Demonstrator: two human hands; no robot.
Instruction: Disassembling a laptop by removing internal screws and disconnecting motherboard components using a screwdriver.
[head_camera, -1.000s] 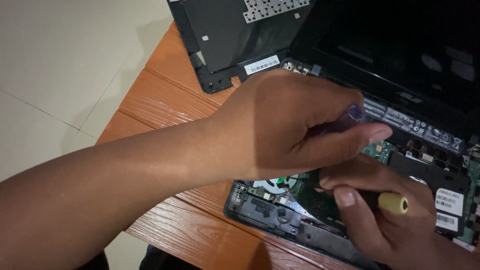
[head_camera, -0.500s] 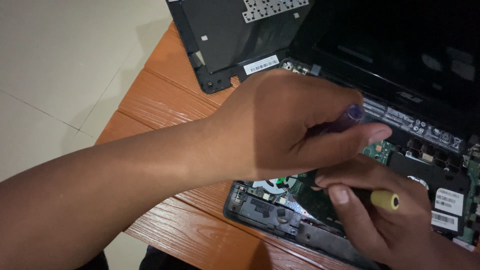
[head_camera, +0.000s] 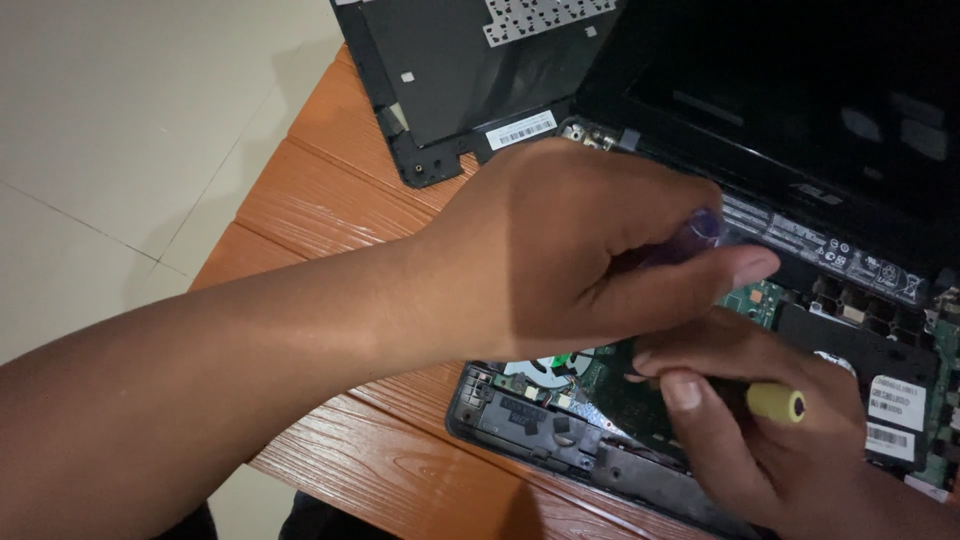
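Two hands work over one opened laptop (head_camera: 800, 330) on an orange wooden counter (head_camera: 330, 200). The left hand (head_camera: 560, 250) is curled shut around a purple-handled tool (head_camera: 695, 232). The right hand (head_camera: 760, 430) grips a yellow-tipped screwdriver (head_camera: 775, 402), its long axis running left to right, butt toward the right, over the exposed green board. One detached black cover (head_camera: 450, 70) lies beyond.

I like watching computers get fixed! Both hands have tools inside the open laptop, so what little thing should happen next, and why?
Probably a small steady turn of the yellow-ended tool in the right hand. Its tip is down among the green board parts inside the opened laptop base, hidden by fingers, while the left hand holds a purple-handled tool just above it. I can't see what the tip touches, so go slowly.
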